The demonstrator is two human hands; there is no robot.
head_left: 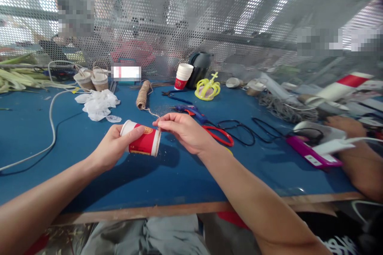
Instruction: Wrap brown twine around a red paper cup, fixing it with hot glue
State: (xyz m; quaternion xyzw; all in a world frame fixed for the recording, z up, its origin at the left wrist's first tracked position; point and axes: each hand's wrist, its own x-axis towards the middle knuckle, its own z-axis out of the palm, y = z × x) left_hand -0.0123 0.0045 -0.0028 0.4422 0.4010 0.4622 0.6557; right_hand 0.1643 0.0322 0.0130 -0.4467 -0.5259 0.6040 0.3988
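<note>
Red and white paper makes the wall of the paper cup (145, 144), which in the head view is near the middle of the frame, a little to the left, lying tilted on its side in the air above the blue tabletop (188, 185). The left grip (115, 143), a bare hand, holds it from the left end; the thumb is pressed along the upper side, while the other fingers are mostly hidden, so I cannot tell exactly how they lie. The right grip (163, 123) has thumb and forefinger pinched together on the twine (154, 114), just at the edge of the cup's right end. This strand runs up to the twine roll (143, 94), lying above the hands.

I judge the cup to be very light, rather stiff at its ends but soft in the wall, so strong pressure could dent it. It is better to take hold near the end, with a gentle thumb. The twine looks rough and flexible, and should not slip easily; pinching close to the cup seems the surest way.

To the upper right of the hands are a cup stack (183, 76), a yellow crown-shaped piece (208, 89) and a blue glue gun (191, 111).
</note>
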